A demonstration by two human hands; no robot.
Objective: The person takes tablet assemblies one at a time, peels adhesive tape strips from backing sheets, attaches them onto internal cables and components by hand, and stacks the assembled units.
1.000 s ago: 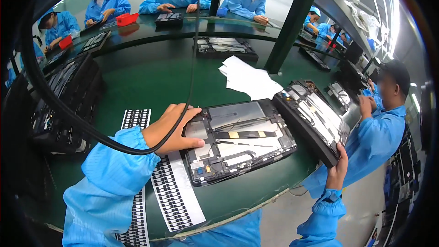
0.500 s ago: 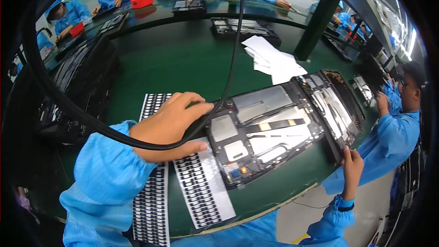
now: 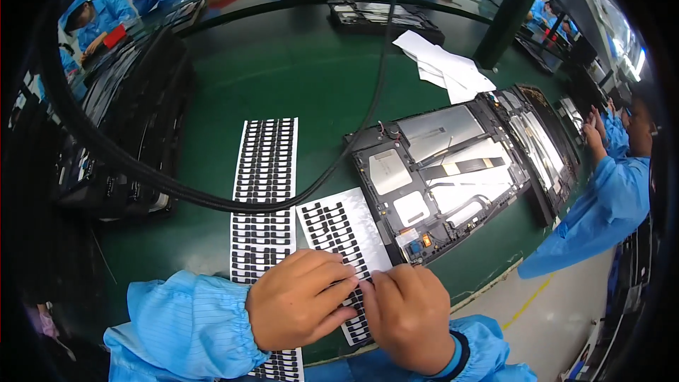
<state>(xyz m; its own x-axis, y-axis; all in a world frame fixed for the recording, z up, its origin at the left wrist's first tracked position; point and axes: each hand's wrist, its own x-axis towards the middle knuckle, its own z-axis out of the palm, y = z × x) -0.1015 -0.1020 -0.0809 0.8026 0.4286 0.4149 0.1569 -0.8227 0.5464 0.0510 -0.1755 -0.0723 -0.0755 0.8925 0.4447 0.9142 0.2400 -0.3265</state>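
Note:
Both hands meet over the lower part of a short white sheet (image 3: 359,223) bearing rows of small black stickers. My left hand (image 3: 300,301) is closed, its fingertips curled above the stickers. My right hand (image 3: 410,315) pinches close beside it, its fingertips almost touching the left ones. Whatever lies between the fingers is too small to make out. A longer sheet of black stickers (image 3: 267,159) lies to the left, partly under my left hand and sleeve. Right of the short sheet lies an opened black electronic device (image 3: 442,163) with silver plates, ribbon cables and white areas inside.
Another opened device (image 3: 534,134) adjoins it at the right. Dark device parts (image 3: 141,120) are stacked at the left. White papers (image 3: 445,64) lie farther back, beside a green post (image 3: 513,14). A black cable (image 3: 155,182) loops across the view. A co-worker (image 3: 601,177) sits at the right.
My right hand has left the farther device's near corner and come left to the short sheet. My left hand has moved down from beside the nearer device, and its spread fingers have closed.

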